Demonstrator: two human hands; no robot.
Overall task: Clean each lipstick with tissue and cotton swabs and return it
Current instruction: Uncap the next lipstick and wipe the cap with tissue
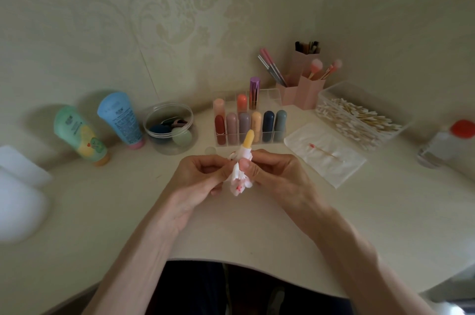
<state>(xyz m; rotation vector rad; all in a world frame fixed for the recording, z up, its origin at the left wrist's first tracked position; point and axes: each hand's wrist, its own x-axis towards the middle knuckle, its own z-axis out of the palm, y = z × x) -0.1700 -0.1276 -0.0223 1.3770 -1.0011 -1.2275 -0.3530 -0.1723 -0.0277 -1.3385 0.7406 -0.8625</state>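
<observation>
Two hands are working on one lipstick (pixel 248 138): my right hand (pixel 275 176) is gripping its lower body through a crumpled white tissue (pixel 237 181), thumb pressing on the front, while my left hand (pixel 198 178) is pinching the same tissue from the other side, fingers curled in. The lipstick is standing nearly upright above the desk (pixel 102 212), just in front of the clear organizer (pixel 271 98), its rounded yellow-orange top sticking out bare. The tissue is showing pink and red smears at its bunched lower end. A red-tipped cotton swab (pixel 323 151) is lying on a flat tissue sheet (pixel 341 170) to my right
</observation>
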